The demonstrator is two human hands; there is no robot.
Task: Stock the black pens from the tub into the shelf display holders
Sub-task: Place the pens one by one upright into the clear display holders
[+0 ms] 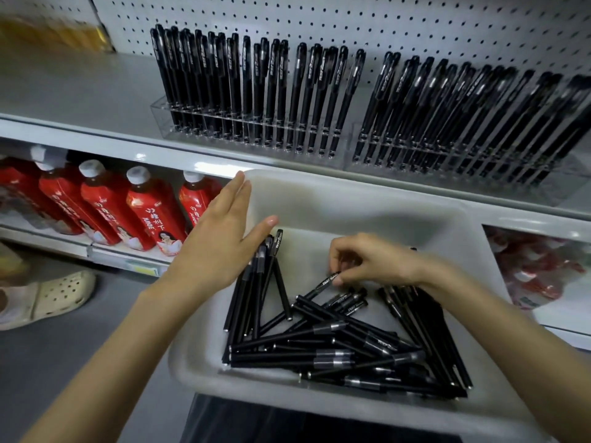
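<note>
A pale grey tub (351,187) sits in front of me, below the shelf, with several loose black pens (335,346) piled in it. My left hand (217,241) lies over the tub's left rim, fingers stretched out, thumb pressing a bundle of black pens (256,282) against the palm. My right hand (367,260) reaches into the tub and pinches the cap end of one black pen (326,282) between thumb and fingertips. On the shelf above stand two clear display holders, left (224,123) and right (447,161), both filled with upright black pens.
Behind the holders rises a white pegboard (383,24). Red bottles with white caps (147,212) line the lower shelf at left. Red packets (537,266) lie on the lower shelf at right. A foot in a beige clog (54,295) rests on the grey floor.
</note>
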